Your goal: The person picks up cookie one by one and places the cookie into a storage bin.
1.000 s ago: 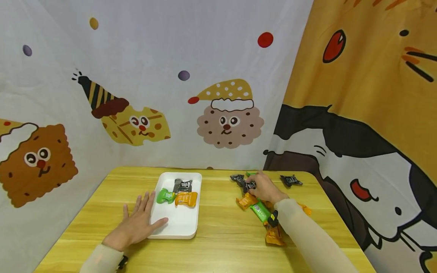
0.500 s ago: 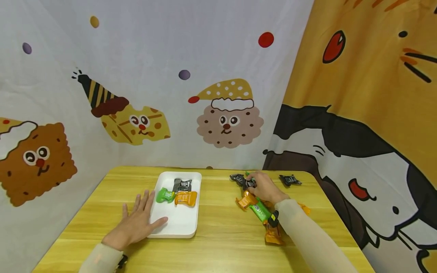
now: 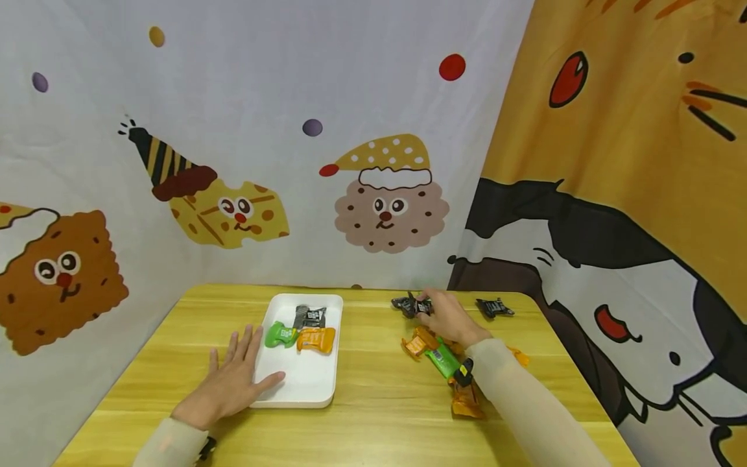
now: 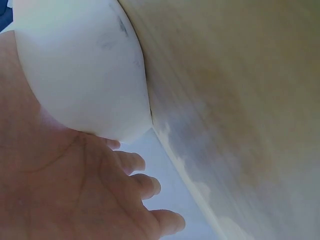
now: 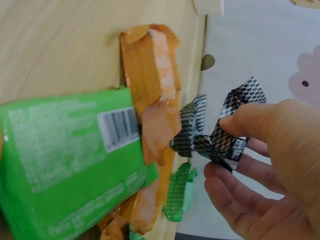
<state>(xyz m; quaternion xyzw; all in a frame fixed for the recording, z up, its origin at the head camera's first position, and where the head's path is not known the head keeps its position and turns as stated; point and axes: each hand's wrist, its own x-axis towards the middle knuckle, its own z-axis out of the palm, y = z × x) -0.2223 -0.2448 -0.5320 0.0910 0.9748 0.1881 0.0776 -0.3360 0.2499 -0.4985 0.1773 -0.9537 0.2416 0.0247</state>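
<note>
My right hand [image 3: 452,318] pinches a black checkered wrapped candy [image 5: 234,145] between thumb and fingers, at the far right part of the table. Just behind it in the right wrist view sits another black candy [image 5: 187,125]. My left hand [image 3: 224,383] lies with fingers spread at the left side of a white tray [image 3: 297,389], thumb over its rim. In the left wrist view, the palm [image 4: 75,185] is against the tray wall [image 4: 90,75]. The tray holds a black candy [image 3: 310,317], a green candy [image 3: 281,335] and an orange candy [image 3: 316,340].
Near my right wrist lie a green packet [image 3: 442,359], orange candies [image 3: 415,344] and another orange one [image 3: 465,403]. A small green candy [image 5: 177,195] shows in the right wrist view. One black candy [image 3: 494,308] lies farther right. A printed curtain [image 3: 262,130] stands behind the table.
My right hand has taken the black candy slightly up and left from the pile. The left hand and the tray stay in place.
</note>
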